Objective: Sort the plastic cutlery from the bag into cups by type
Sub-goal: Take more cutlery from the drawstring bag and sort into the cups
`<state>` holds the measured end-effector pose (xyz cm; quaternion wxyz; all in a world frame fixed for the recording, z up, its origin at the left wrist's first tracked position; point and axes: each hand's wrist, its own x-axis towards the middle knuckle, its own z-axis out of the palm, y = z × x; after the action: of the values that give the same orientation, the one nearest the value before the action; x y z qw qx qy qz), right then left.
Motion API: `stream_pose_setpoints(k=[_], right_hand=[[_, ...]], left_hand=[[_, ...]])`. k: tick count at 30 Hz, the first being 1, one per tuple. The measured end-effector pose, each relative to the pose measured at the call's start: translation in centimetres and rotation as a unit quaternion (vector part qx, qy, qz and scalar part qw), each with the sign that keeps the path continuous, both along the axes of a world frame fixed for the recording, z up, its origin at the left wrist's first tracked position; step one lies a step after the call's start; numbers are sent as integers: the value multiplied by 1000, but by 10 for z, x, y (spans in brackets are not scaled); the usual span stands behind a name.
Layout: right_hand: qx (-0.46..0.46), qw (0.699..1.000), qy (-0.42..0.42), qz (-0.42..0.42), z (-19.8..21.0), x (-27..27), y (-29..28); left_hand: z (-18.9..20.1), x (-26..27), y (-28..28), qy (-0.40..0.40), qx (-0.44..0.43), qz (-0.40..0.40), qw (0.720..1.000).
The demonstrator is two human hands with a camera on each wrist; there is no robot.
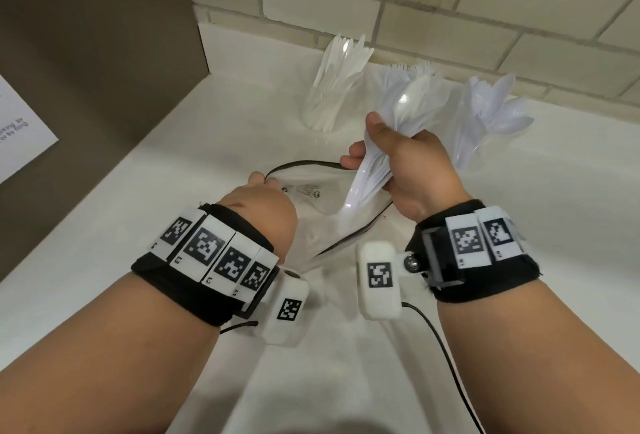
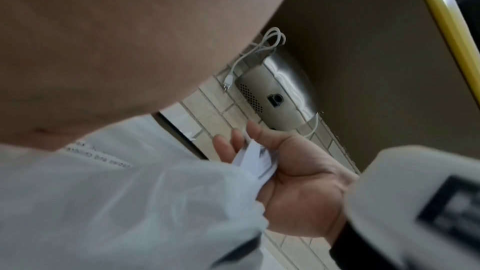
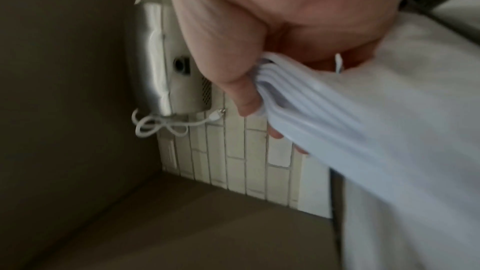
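1. While my right hand (image 1: pixel 412 163) is clenched around a bundle of white spoons (image 1: pixel 377 156), the handles point down toward 7 o'clock into the mouth of the bag (image 1: pixel 311 191) and the bowls point up toward 1 o'clock.
2. My left hand (image 1: pixel 263 211) pinches the bag's dark rim at 9 o'clock of the bundle, holding the mouth apart; the bag lies flat on the table (image 1: pixel 173 225).
3. Cup count: three clear cups stand at 12 to 2 o'clock from the hands, near the tiled wall. The knife cup (image 1: pixel 329 101) is at 11 o'clock, the fork cup (image 1: pixel 408 87) directly behind the bundle, the spoon cup (image 1: pixel 485 121) at 2 o'clock.
4. Governing relation: the spoon cup sits just beside the right hand on its far right side, so I judge the right hand is nearer it.
5. Bundle count: several stacked handles show in the right wrist view; I cannot tell the exact number.
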<state>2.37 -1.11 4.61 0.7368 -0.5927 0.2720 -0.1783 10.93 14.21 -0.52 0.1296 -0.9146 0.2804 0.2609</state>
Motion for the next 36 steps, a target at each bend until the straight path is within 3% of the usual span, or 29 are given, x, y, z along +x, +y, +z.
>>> stream_pose_setpoints(k=[3,7,11,13,15,17,19,20,22,23,24,28,32,34,36], right_hand=[[67,998,14,-2,5,-1,-8],[-4,994,-21,-107,10,-2,-18],[-1,984,-112,-137,17,0,-19],[6,982,-148,-121,21,2,-11],[-1,979,-169,-110,25,6,-4],[-2,978,-184,-98,31,9,0],[1,977,-196,-85,39,13,2],[1,976,-202,-78,44,15,3],[-2,974,-220,-60,57,18,7],[-9,972,-228,-52,63,21,10],[-17,971,-236,-45,70,23,13],[-74,964,-256,-25,78,29,27],[-154,968,-197,-17,54,32,44],[-167,973,-158,-19,40,30,51],[-156,978,-138,-19,31,29,53]], left_hand=[[-2,6,0,-9,12,-1,1000],[0,8,3,13,0,26,1000],[16,1,7,23,-13,-56,998],[34,-6,9,37,-72,-73,994],[47,-7,12,38,-195,-49,979],[56,-6,14,27,-387,-11,922],[60,-6,12,33,-565,75,821],[62,-6,10,80,-643,137,749],[66,-3,5,270,-730,253,575],[67,-1,2,373,-723,288,506],[68,0,1,452,-693,316,464],[65,1,-5,609,-575,385,387],[60,-1,-10,646,-592,370,309],[63,-2,-13,649,-613,349,287],[61,-1,-13,644,-613,355,289]])
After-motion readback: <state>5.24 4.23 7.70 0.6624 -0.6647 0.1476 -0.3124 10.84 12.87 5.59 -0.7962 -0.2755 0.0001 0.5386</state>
